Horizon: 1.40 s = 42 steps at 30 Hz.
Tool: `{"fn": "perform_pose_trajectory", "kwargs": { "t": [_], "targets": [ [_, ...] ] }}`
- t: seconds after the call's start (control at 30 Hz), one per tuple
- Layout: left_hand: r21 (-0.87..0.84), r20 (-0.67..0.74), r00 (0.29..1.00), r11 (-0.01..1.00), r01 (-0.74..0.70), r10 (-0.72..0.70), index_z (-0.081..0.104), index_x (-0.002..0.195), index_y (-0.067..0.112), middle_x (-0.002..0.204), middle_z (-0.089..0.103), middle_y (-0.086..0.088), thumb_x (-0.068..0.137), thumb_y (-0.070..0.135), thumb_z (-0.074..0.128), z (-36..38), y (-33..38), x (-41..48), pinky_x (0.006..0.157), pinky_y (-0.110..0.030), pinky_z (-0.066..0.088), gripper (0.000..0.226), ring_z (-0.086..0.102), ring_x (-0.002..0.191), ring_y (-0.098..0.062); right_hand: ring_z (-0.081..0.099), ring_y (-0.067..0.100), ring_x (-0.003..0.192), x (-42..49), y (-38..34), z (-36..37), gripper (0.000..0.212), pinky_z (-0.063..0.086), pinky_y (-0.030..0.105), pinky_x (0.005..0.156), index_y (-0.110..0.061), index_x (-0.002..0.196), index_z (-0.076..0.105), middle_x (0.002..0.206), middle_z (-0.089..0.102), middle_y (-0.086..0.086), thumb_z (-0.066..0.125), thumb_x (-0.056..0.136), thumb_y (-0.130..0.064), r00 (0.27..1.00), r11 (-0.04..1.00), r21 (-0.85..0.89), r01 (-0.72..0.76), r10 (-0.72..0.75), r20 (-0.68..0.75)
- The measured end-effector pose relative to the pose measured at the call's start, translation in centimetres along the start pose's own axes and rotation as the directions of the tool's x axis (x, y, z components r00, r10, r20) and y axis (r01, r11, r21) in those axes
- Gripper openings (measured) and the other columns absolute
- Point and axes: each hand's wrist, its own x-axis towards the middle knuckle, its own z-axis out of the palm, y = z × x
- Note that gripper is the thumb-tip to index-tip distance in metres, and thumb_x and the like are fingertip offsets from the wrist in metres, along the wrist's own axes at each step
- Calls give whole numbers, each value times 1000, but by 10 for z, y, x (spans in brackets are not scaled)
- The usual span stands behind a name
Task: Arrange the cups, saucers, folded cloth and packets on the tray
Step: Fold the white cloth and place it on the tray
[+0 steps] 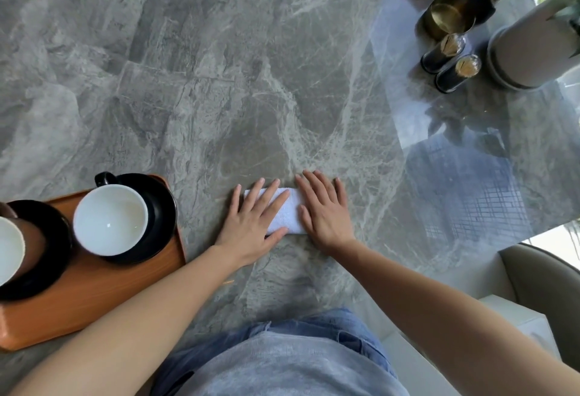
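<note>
Folded cloth (290, 212), white, out on the grey marble surface (219, 81) and not yet on the tray. Nearest the camera, a grey shirt and blue jeans, two bare forearms reaching forward.

At the near left, the orange-brown tray (110, 285), carrying two black saucers, each with a cup on it: white cup (110, 218) on the right saucer (163, 207), second cup (9, 251), cut by the picture's left edge, on the left saucer (53, 238). No packets in sight.

A little farther and to the right of the tray, apart from its rim, the cloth flat under both hands. Left hand (251, 223) on its left part, right hand (326, 213) on its right part. Fingers of both straight and spread, pressing down, grasping nothing. Long axis apparently left to right, though both ends hidden under the palms.

Tray directly left of the cloth, so left hand the nearer one. Likely next: a pinch at the cloth's edge and a short carry leftward onto the bare near part of the tray.

Farthest off, at the upper right, a brass-coloured tumbler (448, 15), two dark toothpick holders (442, 53) and a pale planter (530, 53).
</note>
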Motion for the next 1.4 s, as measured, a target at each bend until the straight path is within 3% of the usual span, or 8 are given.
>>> {"fn": "perform_pose_trajectory", "kwargs": {
  "t": [0.23, 0.33, 0.5, 0.77, 0.97, 1.1, 1.27, 1.4],
  "targets": [
    [-37, 13, 999, 999, 30, -29, -6, 144, 32, 158, -2, 3, 85, 63, 13, -2, 2, -2, 115, -54, 1, 69, 2, 146, -24, 24, 18, 143, 1, -5, -7, 54, 10, 47, 119, -25, 146, 27, 150, 37, -3, 26, 94, -42, 1000, 999, 37, -10, 9, 18],
    [-375, -82, 983, 919, 120, -162, 3, 147, 30, 158, -9, 1, 88, 56, 20, -8, 10, -11, 116, -44, -1, 67, -5, 146, -19, 26, 22, 142, -1, -10, -21, 57, 11, 46, 119, -24, 144, 32, 152, 32, 2, 35, 90, -42, 999, 991, 130, -43, 43, 4],
    [-938, 162, 714, 119, 326, -681, 24, 140, 8, 149, 25, -13, 82, 45, 41, -25, 30, -28, 114, -38, 23, 71, 26, 137, -23, 52, 19, 96, -14, -27, -50, 40, 48, 35, 76, -31, 118, 58, 116, 55, 0, 57, 79, -20, 978, 995, 93, 25, -5, -206],
    [-705, 674, 578, -636, 315, -461, 48, 122, 18, 109, 57, -1, 88, 25, 57, -44, 31, -25, 82, -31, 41, 37, 54, 99, -16, 53, 20, 90, -25, -40, -39, 43, 42, 32, 56, -28, 131, 48, 106, 52, 2, 43, 90, -15, 986, 980, 192, 60, -88, 142],
    [-676, 711, 621, -563, 475, -330, 45, 98, 22, 71, 46, 5, 78, 41, 67, -55, 31, -15, 59, -23, 31, 35, 42, 62, -9, 44, 10, 75, -23, -31, -39, 42, 42, 33, 56, -28, 130, 49, 99, 49, -3, 42, 90, -15, 978, 962, 269, 42, -94, 185],
    [-754, 636, 656, -509, 415, -406, 52, 113, 15, 102, 60, -4, 86, 30, 60, -59, 46, -11, 71, -27, 40, 31, 53, 93, -17, 48, 10, 71, -23, -29, -42, 40, 45, 32, 61, -29, 123, 53, 88, 46, -11, 46, 87, -12, 984, 906, 420, -56, -21, 177],
    [-845, 464, 787, -470, 256, -407, 52, 121, 22, 117, 61, -2, 90, 17, 52, -75, 56, -28, 75, -29, 51, 31, 58, 103, -16, 51, 4, 70, -28, -27, -48, 13, 40, 11, 62, -25, 93, 64, 87, 60, -5, 55, 90, -16, 937, 607, 753, -252, 346, 34],
    [-856, 401, 872, -453, 247, -282, 62, 103, 27, 106, 68, 5, 89, 20, 54, -86, 38, -55, 90, -36, 51, 17, 62, 100, -12, 58, 14, 81, -29, -40, -54, 23, 47, 23, 64, -13, 105, 60, 96, 64, 2, 62, 88, -29, 853, 294, 883, -367, 484, 193]
  ]
}}
